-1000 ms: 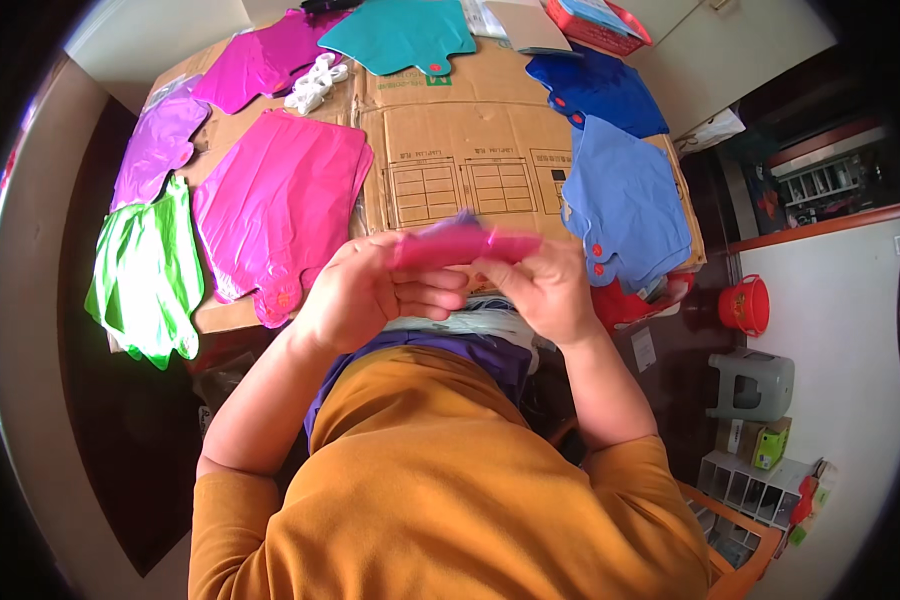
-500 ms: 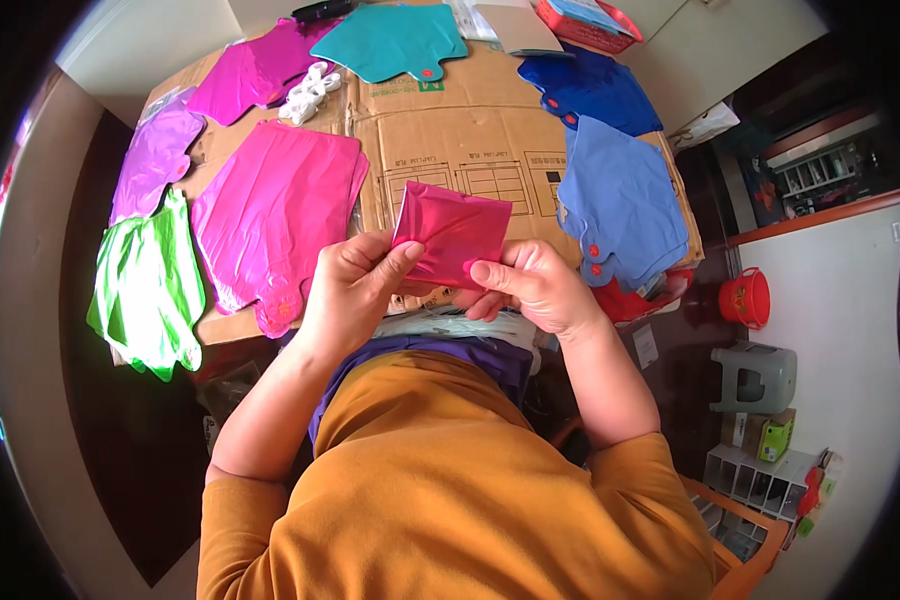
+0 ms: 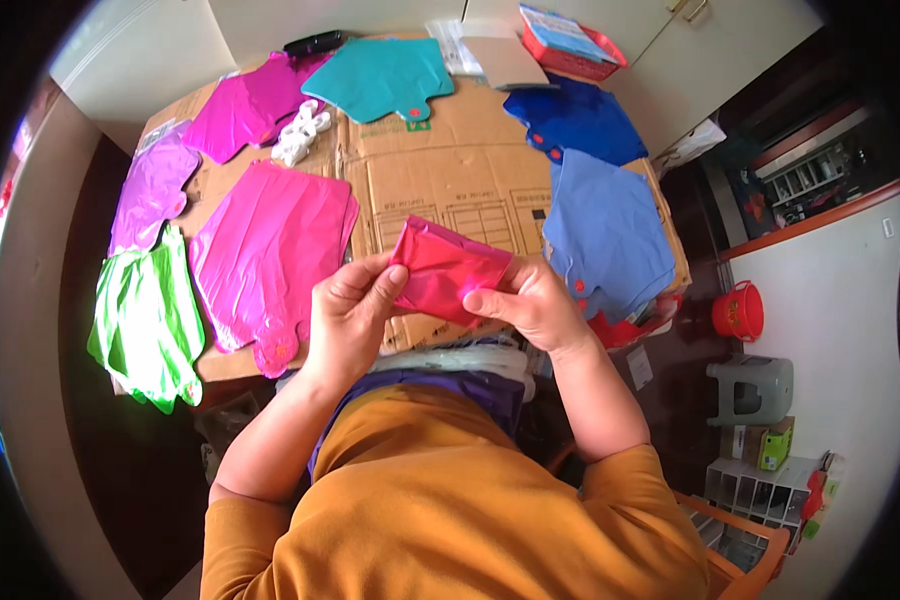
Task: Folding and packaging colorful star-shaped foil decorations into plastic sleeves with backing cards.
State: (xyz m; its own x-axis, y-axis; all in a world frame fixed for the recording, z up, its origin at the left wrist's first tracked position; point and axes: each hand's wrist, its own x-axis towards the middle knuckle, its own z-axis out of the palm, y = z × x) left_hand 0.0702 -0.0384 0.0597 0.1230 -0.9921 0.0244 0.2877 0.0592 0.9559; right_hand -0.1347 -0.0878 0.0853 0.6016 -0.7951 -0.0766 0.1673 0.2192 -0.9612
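Between my two hands, above the near edge of the cardboard-covered table, is a folded pink foil sheet (image 3: 440, 266). My left hand (image 3: 355, 300) pinches its left side, the thumb lying on top. On the right side, my right hand (image 3: 530, 308) grips the lower corner between thumb and fingers, some of which are hidden underneath. A stack of flat pink foil sheets (image 3: 270, 250), with a rounded tab at its near end, lies on the table to the left of my left hand. Pale blue sheets (image 3: 610, 235) of similar shape lie beyond my right hand.
Around the cardboard (image 3: 390, 160) lie green (image 3: 145, 315), purple (image 3: 150, 190), magenta (image 3: 240, 105), teal (image 3: 380, 80) and dark blue sheets (image 3: 580, 120). A bundle of white ribbon (image 3: 300, 133) sits at the back left. A red basket (image 3: 575, 52) stands at the far right.
The folded pink sheet has tipped flatter and appears a little lower, my hands still gripping both sides. The whole table has shifted downward in the picture as the view tilted.
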